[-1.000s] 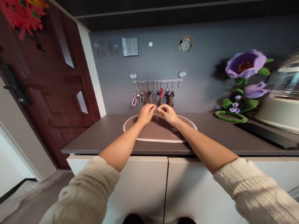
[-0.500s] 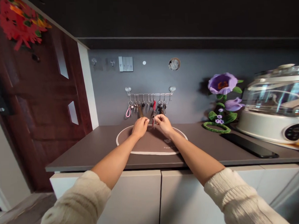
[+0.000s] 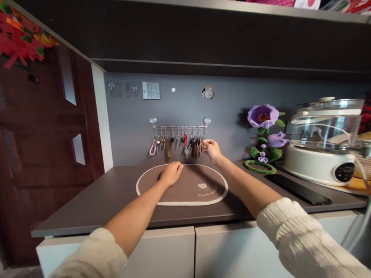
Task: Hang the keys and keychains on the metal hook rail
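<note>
My right hand is raised at the right end of a clear hook rack on the grey wall. Its fingertips are pinched on a small bunch of keys just below the last hooks; whether the ring is on a hook I cannot tell. Several other key bunches hang along the rack, among them one with a pink loop strap and one with a red tag. Low over the brown oval mat is my left hand, its fingers curled closed and what they hold, if anything, hidden.
Purple fabric flowers stand right of the mat, behind a black phone. A white appliance with a clear top is farther right. A dark shelf overhangs the counter; a brown door stands left.
My right hand has moved up and right with the keys, from above the mat to the rack's right end. My left hand stays low, apart from it. The view has tilted up.
</note>
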